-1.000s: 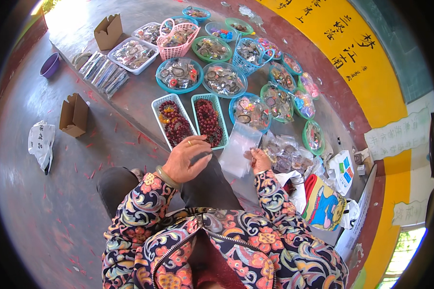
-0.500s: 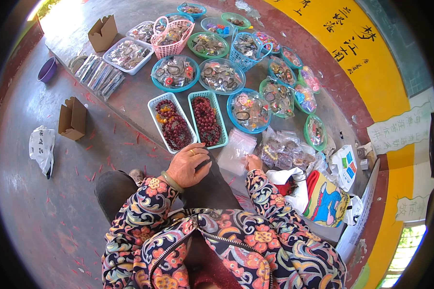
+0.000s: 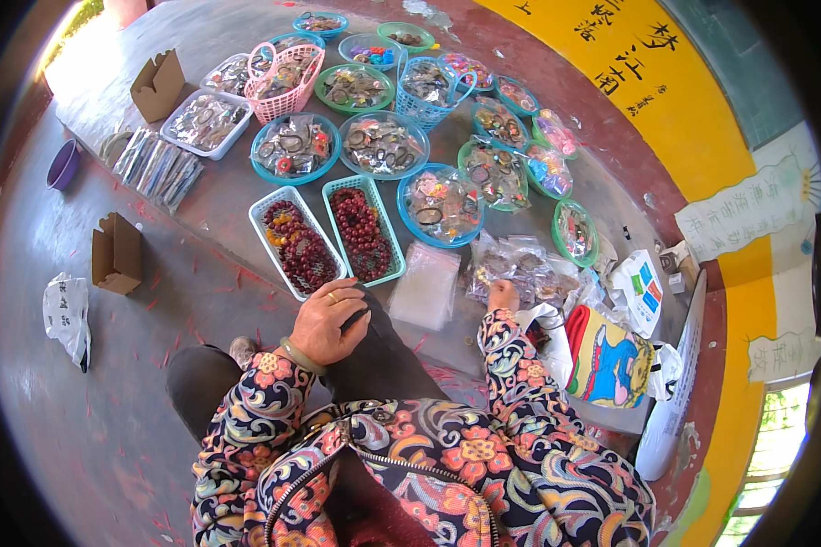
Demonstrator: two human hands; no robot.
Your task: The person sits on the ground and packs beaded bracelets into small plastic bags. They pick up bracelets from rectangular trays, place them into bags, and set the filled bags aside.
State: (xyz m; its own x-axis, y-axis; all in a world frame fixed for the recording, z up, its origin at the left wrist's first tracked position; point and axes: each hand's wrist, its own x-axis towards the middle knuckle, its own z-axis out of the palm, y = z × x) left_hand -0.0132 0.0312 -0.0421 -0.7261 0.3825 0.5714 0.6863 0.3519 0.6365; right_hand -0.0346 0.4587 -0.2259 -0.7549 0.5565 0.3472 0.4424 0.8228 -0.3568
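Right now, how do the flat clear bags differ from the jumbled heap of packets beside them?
The flat clear bags look empty and whitish, while the heap of packets shows darker items inside.
The bags lie smooth and neatly together; the packets are bumpy and lie every which way.
The right hand is at the heap's near edge, whereas no hand is on the flat bags.
Both are see-through plastic.

Blk chars (image 3: 629, 62) on yellow wall band (image 3: 689, 137) — lettering (image 3: 743, 211) on pale sheets (image 3: 783, 356), wht bag (image 3: 67, 314)
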